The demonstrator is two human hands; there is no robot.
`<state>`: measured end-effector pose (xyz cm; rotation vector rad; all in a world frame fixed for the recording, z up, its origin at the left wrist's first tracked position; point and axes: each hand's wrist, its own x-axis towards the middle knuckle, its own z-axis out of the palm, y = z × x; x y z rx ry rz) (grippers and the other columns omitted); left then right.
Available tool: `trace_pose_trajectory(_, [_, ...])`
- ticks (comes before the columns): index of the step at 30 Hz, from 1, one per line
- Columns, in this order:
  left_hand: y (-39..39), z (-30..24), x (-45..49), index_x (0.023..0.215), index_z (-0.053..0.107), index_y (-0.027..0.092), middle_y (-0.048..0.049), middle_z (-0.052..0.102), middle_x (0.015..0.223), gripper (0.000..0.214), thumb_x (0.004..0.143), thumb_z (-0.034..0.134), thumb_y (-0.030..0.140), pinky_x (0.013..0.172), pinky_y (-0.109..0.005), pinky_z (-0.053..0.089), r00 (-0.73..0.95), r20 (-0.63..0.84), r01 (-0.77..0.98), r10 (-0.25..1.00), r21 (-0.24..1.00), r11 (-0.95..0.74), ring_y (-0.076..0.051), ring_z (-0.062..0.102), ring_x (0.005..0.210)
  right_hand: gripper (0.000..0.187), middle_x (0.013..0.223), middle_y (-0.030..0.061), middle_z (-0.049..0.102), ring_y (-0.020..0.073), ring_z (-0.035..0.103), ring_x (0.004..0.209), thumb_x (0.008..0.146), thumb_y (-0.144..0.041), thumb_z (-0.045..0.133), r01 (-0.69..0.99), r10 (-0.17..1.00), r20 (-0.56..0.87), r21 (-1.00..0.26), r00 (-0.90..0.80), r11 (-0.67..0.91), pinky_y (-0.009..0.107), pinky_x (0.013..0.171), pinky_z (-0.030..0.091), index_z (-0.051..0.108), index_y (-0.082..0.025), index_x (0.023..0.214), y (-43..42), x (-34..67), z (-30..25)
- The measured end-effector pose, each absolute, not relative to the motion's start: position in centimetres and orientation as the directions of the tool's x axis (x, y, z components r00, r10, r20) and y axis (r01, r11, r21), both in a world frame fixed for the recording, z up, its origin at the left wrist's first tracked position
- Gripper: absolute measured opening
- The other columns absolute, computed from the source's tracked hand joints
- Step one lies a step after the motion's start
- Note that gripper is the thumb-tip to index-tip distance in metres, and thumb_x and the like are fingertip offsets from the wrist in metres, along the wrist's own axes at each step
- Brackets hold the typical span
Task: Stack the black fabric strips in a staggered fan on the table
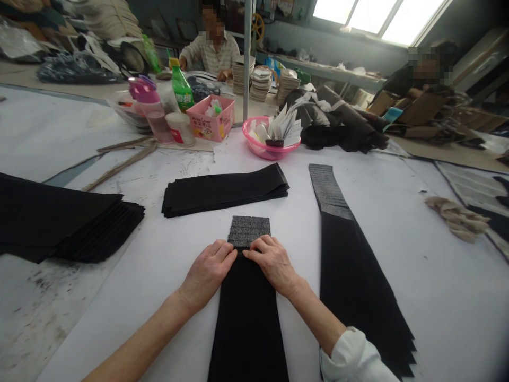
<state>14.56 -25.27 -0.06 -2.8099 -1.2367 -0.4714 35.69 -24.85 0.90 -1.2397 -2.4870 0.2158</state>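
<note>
Two hands (207, 269) pinch black material (249, 318) amid three stacks (225, 191).

central black fabric (251, 318) — near end cut off, left black stack (59, 215) cropped, print on white slip (294, 133) illegible

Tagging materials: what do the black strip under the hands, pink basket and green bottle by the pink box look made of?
Black strip: probably fabric, matte, no sheen; its speckled grey end is unclear. Pink basket: likely plastic, smooth, with a thin moulded-looking rim. Green bottle: probably plastic, shiny, with translucent-looking walls.
</note>
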Motion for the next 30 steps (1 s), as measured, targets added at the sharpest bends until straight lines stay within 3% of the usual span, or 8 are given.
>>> trace_pose_trajectory(9, [-25.4,-0.5,14.5,0.111,0.060,0.010,-0.0076,0.059,0.092,0.023,0.090,0.049,0.010,0.087,-0.040,0.052,0.678,0.305,0.707,0.669,-0.024,-0.706,-0.024,0.054,0.100,0.023,0.098,0.0039,0.060,0.0182,0.049,0.096,0.096,-0.024,0.049,0.718,0.773,0.309,-0.293,-0.554,0.632,0.033,0.081,0.039,0.064,-0.029,0.113,-24.9,35.8,-0.2])
trace_pose_trajectory(17, [-25.6,-0.7,14.5,0.112,0.060,0.008,-0.0082,0.058,0.091,0.025,0.089,0.050,0.007,0.088,-0.040,0.052,0.689,0.305,0.696,0.658,-0.021,-0.718,-0.025,0.053,0.100,0.024,0.101,0.0043,0.060,0.0186,0.050,0.097,0.096,-0.024,0.049,0.724,0.798,0.310,-0.339,-0.517,0.601,0.034,0.081,0.039,0.064,-0.029,0.114,-25.1,35.7,-0.6])
trace_pose_trajectory(20, [-25.7,-0.8,14.4,0.110,0.060,0.008,-0.0080,0.056,0.090,0.024,0.089,0.050,0.007,0.088,-0.040,0.051,0.666,0.310,0.702,0.679,0.046,-0.710,-0.023,0.053,0.095,0.024,0.103,0.0045,0.059,0.0187,0.049,0.098,0.096,-0.023,0.048,0.726,0.810,0.316,-0.362,-0.494,0.584,0.034,0.082,0.039,0.065,-0.029,0.113,-25.2,35.7,-0.9])
trace_pose_trajectory(26, [-25.4,-0.6,14.0,0.100,0.061,0.014,-0.0062,0.053,0.092,0.016,0.093,0.046,0.013,0.077,-0.034,0.053,0.538,0.269,0.726,0.798,0.334,-0.602,-0.017,0.052,0.086,0.025,0.104,0.0041,0.059,0.0185,0.049,0.098,0.097,-0.023,0.047,0.722,0.814,0.320,-0.380,-0.485,0.579,0.036,0.085,0.038,0.064,-0.030,0.114,-25.1,35.7,-1.3])
trace_pose_trajectory(30, [-25.3,-0.7,13.9,0.102,0.060,0.013,-0.0072,0.054,0.096,0.016,0.092,0.047,0.012,0.081,-0.034,0.053,0.543,0.282,0.718,0.791,0.331,-0.612,-0.017,0.052,0.090,0.026,0.103,0.0037,0.058,0.0181,0.049,0.099,0.097,-0.023,0.047,0.721,0.812,0.317,-0.375,-0.491,0.582,0.035,0.087,0.038,0.063,-0.032,0.116,-25.1,35.8,-1.2])
